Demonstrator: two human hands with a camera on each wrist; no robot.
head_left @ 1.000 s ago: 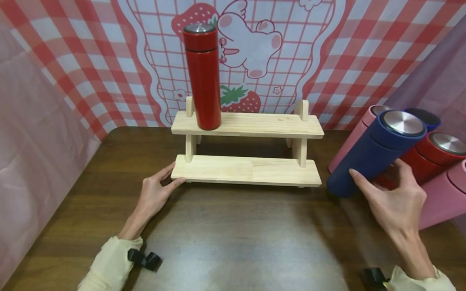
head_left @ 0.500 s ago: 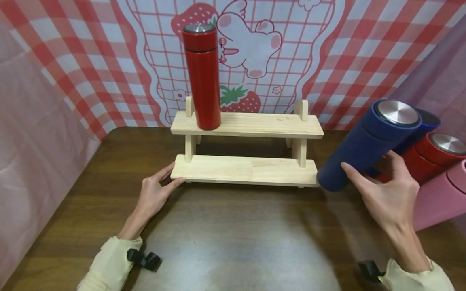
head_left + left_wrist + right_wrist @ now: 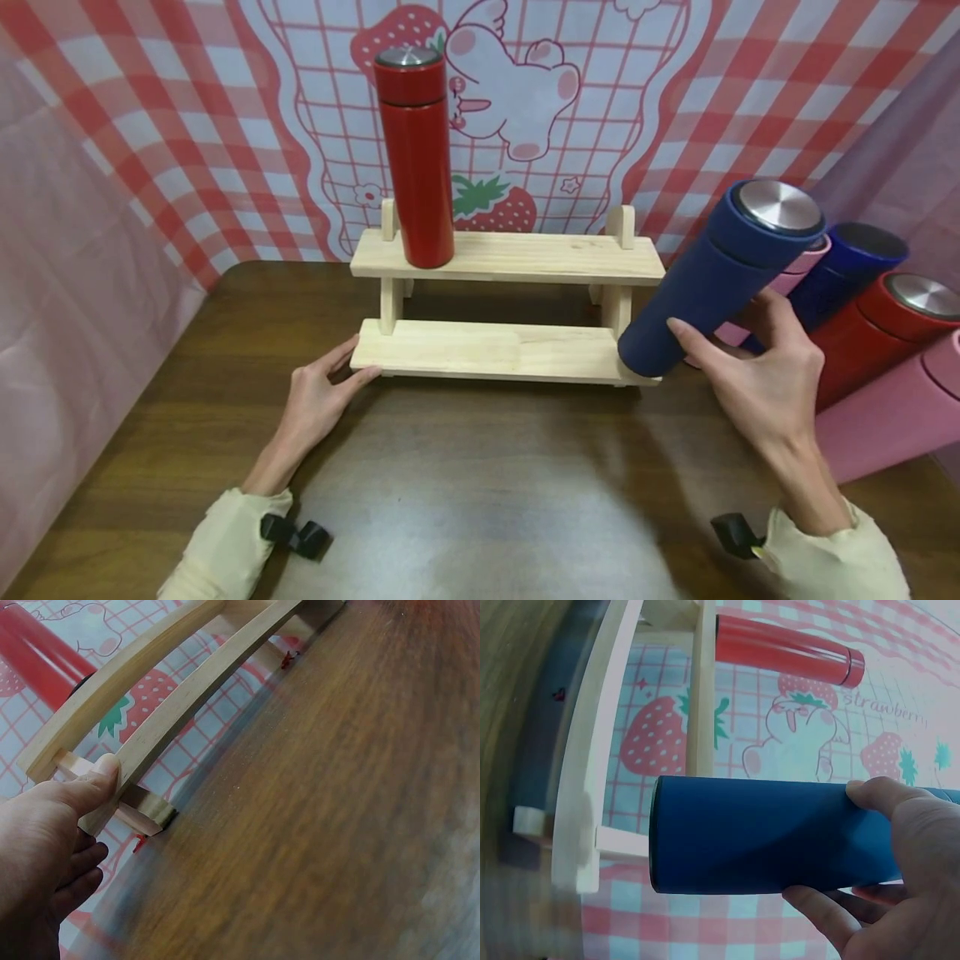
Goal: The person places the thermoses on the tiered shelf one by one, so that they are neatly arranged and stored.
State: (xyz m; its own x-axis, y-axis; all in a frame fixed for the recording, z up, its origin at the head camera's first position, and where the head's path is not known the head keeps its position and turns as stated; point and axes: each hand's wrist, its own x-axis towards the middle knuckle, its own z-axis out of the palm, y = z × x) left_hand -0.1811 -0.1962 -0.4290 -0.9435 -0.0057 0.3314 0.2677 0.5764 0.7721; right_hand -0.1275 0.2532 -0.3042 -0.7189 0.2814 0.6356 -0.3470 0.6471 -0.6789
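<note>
My right hand [image 3: 768, 383] grips a blue thermos bottle [image 3: 712, 279] around its lower body. The bottle leans with its silver-topped cap to the upper right, and its base overlaps the right end of the lower shelf in the head view. My left hand [image 3: 322, 396] holds the left end of a two-tier wooden rack [image 3: 487, 350], thumb on the lower board's front corner. In the left wrist view the thumb [image 3: 101, 776] presses that board's end. A red thermos bottle [image 3: 416, 167] stands upright on the left part of the upper shelf.
At the right stand a dark blue bottle [image 3: 847, 267], a red bottle [image 3: 888, 333], a pink bottle [image 3: 900, 408] in front, and another pink bottle [image 3: 795, 271] partly hidden behind the held one. A checked strawberry cloth [image 3: 247, 150] hangs behind the brown table [image 3: 480, 483].
My right hand has moved left with the blue bottle, away from the other bottles to the rack's right end. The left hand has stayed on the rack.
</note>
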